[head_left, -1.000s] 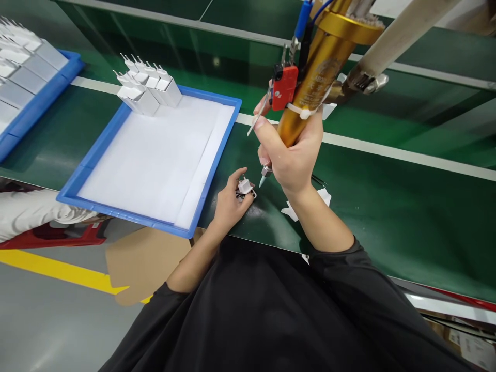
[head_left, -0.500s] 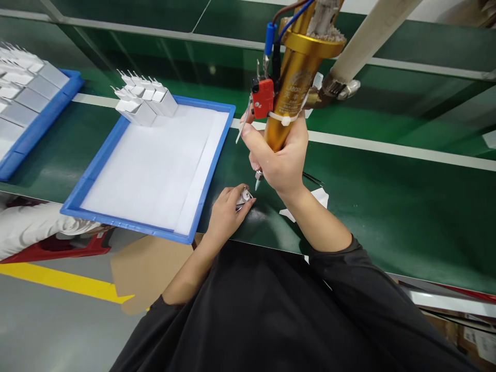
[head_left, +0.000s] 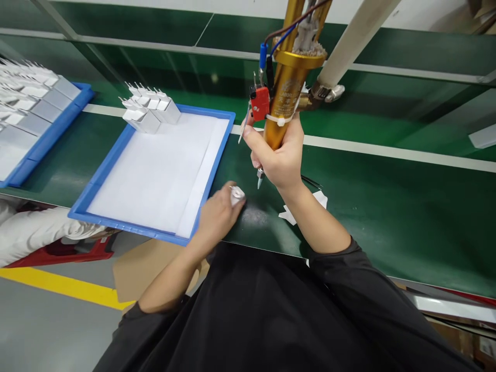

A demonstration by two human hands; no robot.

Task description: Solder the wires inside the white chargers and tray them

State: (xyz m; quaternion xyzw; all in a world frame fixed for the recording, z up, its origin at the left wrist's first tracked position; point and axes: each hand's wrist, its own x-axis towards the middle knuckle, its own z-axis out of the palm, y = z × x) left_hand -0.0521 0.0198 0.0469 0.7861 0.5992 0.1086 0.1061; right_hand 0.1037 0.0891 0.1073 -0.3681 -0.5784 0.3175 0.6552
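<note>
My right hand (head_left: 279,159) is wrapped round a hanging gold dispensing tool (head_left: 284,98) with a red switch on its side; the tool's small pointed tip (head_left: 259,180) hangs just above the green belt. My left hand (head_left: 220,213) is closed on a small white plug part (head_left: 236,195), a little left of and below the tip. The hand is slightly blurred. Beside it lies a blue tray (head_left: 101,178) lined with white paper, with several white chargers (head_left: 149,109) standing in its far left corner.
A second blue tray (head_left: 58,129) full of white chargers sits at the far left. White paper scraps (head_left: 306,206) and a thin dark tool (head_left: 312,181) lie on the green conveyor belt (head_left: 387,206) by my right forearm. A white sleeve (head_left: 34,232) shows at the lower left.
My left hand has lifted the white part off the belt and drawn it left, away from the tool's tip. The gold tool has shifted left and stands more upright.
</note>
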